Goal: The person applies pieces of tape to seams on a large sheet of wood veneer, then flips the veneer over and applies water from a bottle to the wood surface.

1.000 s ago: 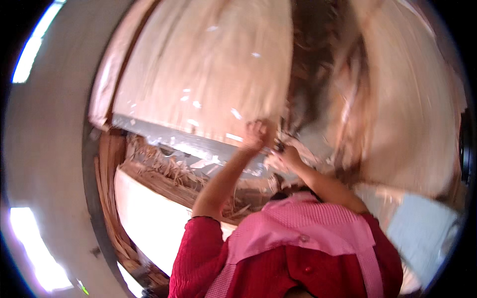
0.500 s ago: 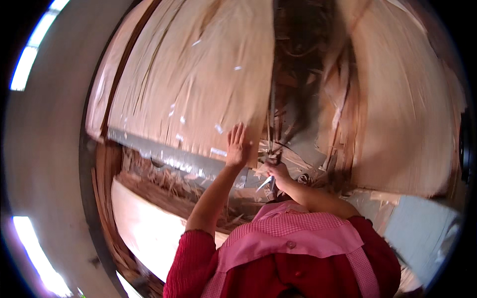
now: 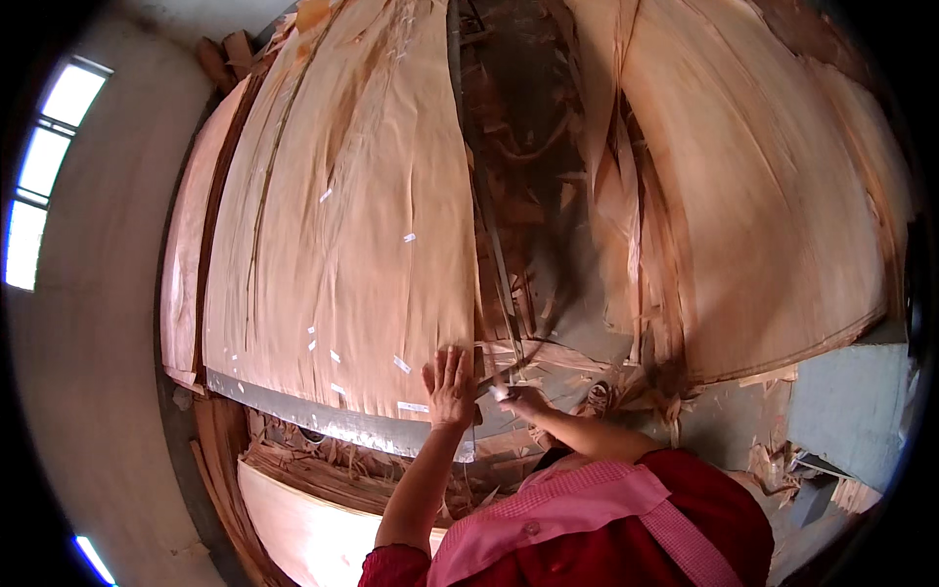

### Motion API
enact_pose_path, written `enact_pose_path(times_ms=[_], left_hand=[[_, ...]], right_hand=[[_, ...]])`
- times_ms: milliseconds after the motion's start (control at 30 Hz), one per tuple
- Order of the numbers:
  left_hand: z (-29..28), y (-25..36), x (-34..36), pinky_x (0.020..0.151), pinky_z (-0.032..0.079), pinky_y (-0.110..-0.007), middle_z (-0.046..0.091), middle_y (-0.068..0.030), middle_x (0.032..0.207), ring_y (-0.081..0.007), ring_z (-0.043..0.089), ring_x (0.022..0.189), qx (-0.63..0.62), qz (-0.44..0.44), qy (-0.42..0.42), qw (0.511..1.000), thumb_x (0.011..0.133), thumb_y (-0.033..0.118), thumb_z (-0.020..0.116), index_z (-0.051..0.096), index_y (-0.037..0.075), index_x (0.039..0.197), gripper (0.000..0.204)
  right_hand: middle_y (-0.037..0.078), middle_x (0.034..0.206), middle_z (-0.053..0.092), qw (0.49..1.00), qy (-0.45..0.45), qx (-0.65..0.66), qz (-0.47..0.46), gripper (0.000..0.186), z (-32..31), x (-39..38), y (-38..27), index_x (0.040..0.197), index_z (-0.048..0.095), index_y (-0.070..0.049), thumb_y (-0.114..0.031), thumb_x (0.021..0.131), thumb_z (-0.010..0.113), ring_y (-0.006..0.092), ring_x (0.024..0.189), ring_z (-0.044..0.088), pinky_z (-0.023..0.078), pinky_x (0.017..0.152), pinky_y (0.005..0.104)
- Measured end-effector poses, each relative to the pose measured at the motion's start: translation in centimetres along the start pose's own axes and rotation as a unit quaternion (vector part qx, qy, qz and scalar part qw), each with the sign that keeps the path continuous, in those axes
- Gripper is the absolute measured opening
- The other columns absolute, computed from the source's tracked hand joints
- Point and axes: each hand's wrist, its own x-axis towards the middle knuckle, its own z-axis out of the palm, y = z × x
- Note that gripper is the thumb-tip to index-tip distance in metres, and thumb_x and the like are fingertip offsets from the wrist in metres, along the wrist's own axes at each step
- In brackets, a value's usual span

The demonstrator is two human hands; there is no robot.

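My left hand (image 3: 450, 389) lies flat, fingers stretched out, on the near right corner of a wide tan wood veneer sheet (image 3: 391, 274). Small white tape pieces (image 3: 402, 364) dot this sheet, which has long splits and ripples. Just beyond its right edge, my right hand (image 3: 525, 402) is closed around a slim tool (image 3: 500, 391) with a pale end. Blur hides the tool's exact kind. A thin dark strip near that hand slants up to the right; whether it belongs to the tool I cannot tell.
A grey table edge (image 3: 323, 418) shows under the sheet. Veneer scraps (image 3: 509, 440) litter the floor gap. Another veneer stack (image 3: 773, 225) stands on the right, a pale blue board (image 3: 849, 411) near it. A lower pale stack (image 3: 313, 519) is at the near left, beside the wall (image 3: 108, 293).
The view has shifted, so the sheet and both hands sit lower and further left. My right hand has turned its tool toward the sheet's edge. My left hand stays flat on the sheet.
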Motion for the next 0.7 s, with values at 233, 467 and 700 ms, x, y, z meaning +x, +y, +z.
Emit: enact_pose_path(times_ms=[233, 467, 700], left_hand=[[-1.0, 0.3, 0.4, 0.106, 0.007, -0.051, 0.027, -0.008, 0.142, -0.0298, 0.018, 0.133, 0.013, 0.011, 0.0, 1.0, 0.087, 0.033, 0.042, 0.032, 0.017, 0.136, 0.052], [-1.8, 0.6, -0.3, 0.106, 0.008, -0.052, 0.03, -0.0107, 0.14, -0.0303, 0.02, 0.132, 0.021, -0.014, -0.012, 1.0, 0.084, 0.033, 0.047, 0.035, 0.015, 0.133, 0.053], [-2.2, -0.7, -0.8, 0.106, 0.003, -0.054, 0.019, -0.0102, 0.145, -0.0304, 0.01, 0.135, -0.014, -0.014, -0.08, 0.997, 0.072, 0.042, 0.063, 0.027, 0.017, 0.137, 0.079]], right_hand=[[0.02, 0.086, 0.063, 0.886, -0.073, -0.429, 0.16, 0.042, -14.6, 1.7, 19.7, 0.091, 0.063, -0.001, -0.038, 0.072, 0.062, 0.0313, 0.081, 0.062, 0.049, 0.072, 0.0407], [0.018, 0.065, 0.059, 0.899, 0.109, -0.418, -0.072, 0.039, -16.5, 6.2, 5.1, 0.081, 0.06, 0.001, -0.038, 0.076, 0.061, 0.0326, 0.063, 0.06, 0.046, 0.06, 0.0429], [0.003, 0.054, 0.052, 0.992, -0.071, -0.005, 0.107, 0.038, -22.5, 12.1, -11.7, 0.069, 0.057, -0.002, -0.037, 0.086, 0.055, 0.01, 0.043, 0.045, 0.036, 0.043, 0.0262]])
